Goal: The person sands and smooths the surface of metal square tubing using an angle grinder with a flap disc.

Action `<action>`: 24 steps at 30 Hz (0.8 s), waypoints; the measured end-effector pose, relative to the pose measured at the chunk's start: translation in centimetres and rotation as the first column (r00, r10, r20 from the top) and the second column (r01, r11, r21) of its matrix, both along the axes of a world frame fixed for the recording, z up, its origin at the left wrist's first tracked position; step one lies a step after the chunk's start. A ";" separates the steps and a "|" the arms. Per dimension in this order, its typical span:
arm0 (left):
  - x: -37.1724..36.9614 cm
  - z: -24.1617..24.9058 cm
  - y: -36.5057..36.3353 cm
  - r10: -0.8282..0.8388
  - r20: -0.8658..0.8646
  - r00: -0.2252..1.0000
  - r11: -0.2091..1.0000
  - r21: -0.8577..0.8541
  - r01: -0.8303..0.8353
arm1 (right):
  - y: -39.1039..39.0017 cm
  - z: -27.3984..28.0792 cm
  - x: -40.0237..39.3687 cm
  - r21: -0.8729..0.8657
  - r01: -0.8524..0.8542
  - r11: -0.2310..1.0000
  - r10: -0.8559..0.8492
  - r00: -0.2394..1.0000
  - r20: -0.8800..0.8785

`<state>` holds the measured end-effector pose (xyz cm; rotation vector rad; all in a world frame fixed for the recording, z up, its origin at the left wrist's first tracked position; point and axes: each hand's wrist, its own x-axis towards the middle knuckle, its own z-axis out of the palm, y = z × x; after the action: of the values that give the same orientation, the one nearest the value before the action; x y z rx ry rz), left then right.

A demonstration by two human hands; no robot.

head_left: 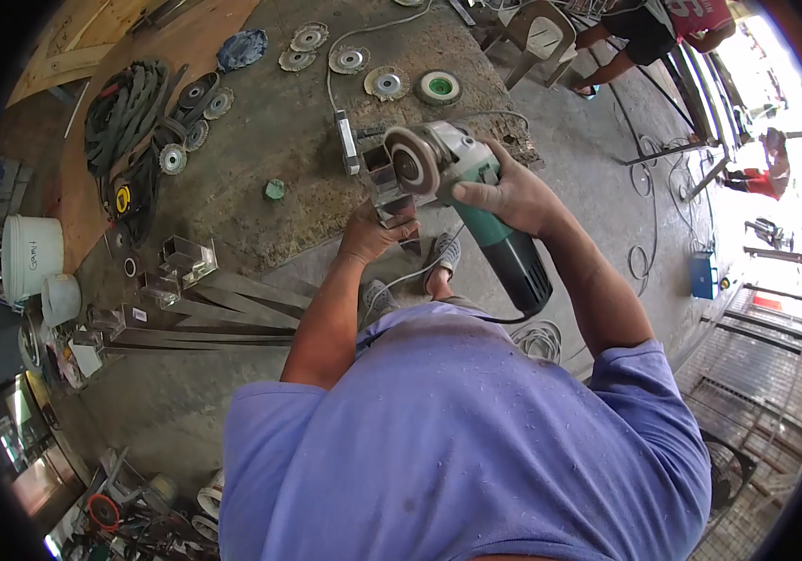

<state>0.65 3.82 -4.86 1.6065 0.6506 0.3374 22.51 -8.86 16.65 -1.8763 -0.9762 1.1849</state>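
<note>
Right hand (516,194), angled inward, grips a grinder (491,229); left hand (369,234) holds a metal piece (388,192)

1. Grinder (497,229): one.
2. Hands gripping: two, left hand (371,236) and right hand (510,194).
3. Metal piece (388,190), held: at least one.
4. Grey-centred discs (388,83), upper tabletop (232,159): five, one cut off.
5. Green-centred disc (438,88): one.
6. Discs farther left (173,160): at least four.
7. White buckets (34,248): two.
8. Tape measure (123,198): one.
9. Chair (541,35): one.
10. Blue box (703,276): one.
11. Other people (697,14): at least two.

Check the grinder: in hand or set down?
In hand: the right hand grips the grinder behind its disc. Running or not, can't tell.
</note>
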 end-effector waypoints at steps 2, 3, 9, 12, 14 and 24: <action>0.0 0.4 -0.1 0.038 0.038 0.999 0.999 -0.037 -0.036 | -1.3 -0.9 -0.3 0.052 0.017 0.998 -0.016 1.000 -0.024; 0.1 0.4 -0.3 0.076 0.075 0.994 0.995 -0.074 -0.071 | -1.7 -0.4 -0.9 0.082 0.034 0.996 -0.026 0.995 -0.101; 0.1 0.1 -0.4 0.064 0.102 0.993 0.987 -0.152 -0.048 | 0.5 0.0 -0.2 0.032 0.018 0.999 -0.021 0.993 0.115; -0.1 0.1 -0.3 0.040 0.066 0.997 0.990 -0.140 -0.031 | 1.7 1.2 0.5 0.092 -0.012 0.996 -0.009 0.973 0.229; 0.0 0.1 0.1 0.033 0.048 0.998 0.999 -0.043 -0.031 | 1.4 0.5 1.2 0.118 0.031 0.993 -0.043 0.994 0.102; -0.1 -0.5 -0.2 0.007 0.085 0.996 0.994 0.109 -0.017 | 0.9 0.2 0.3 0.050 0.004 0.999 -0.006 0.999 0.042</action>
<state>0.54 3.62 -5.38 1.6840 0.5855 0.4546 22.79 -7.91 16.84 -1.8700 -1.0139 1.1120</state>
